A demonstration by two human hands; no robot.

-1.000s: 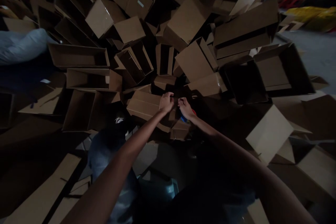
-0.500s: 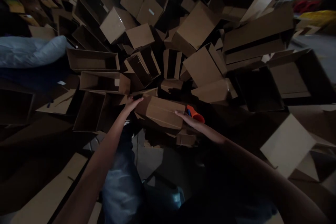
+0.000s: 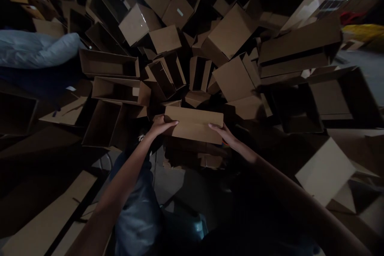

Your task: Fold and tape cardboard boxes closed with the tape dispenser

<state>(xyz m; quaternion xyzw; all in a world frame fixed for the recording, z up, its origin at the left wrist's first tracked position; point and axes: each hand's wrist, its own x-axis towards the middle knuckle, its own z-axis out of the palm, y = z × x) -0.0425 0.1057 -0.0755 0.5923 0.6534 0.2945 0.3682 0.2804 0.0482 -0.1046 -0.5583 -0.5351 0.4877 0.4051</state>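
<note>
My left hand (image 3: 160, 126) is gripping the left end of a long brown cardboard box (image 3: 193, 125), with its fingers curling over the edge. My right hand (image 3: 220, 132) is pressing against the box's lower right corner, its fingers spread and nearly straight. I am holding the box between my hands, in front of a heap of open cartons (image 3: 198, 74), and its far edge is just beside them. The cartons are lying at all angles, many showing their dark insides. Flat cardboard sheets (image 3: 48, 212) are covering the ground at lower left, and a pale carton panel (image 3: 325, 172) is lying at lower right. Further off, a pale blue sack (image 3: 33, 50) is resting on the left, and a yellow bag (image 3: 361, 32) is lying by a grey floor (image 3: 372, 70) at upper right.
</note>
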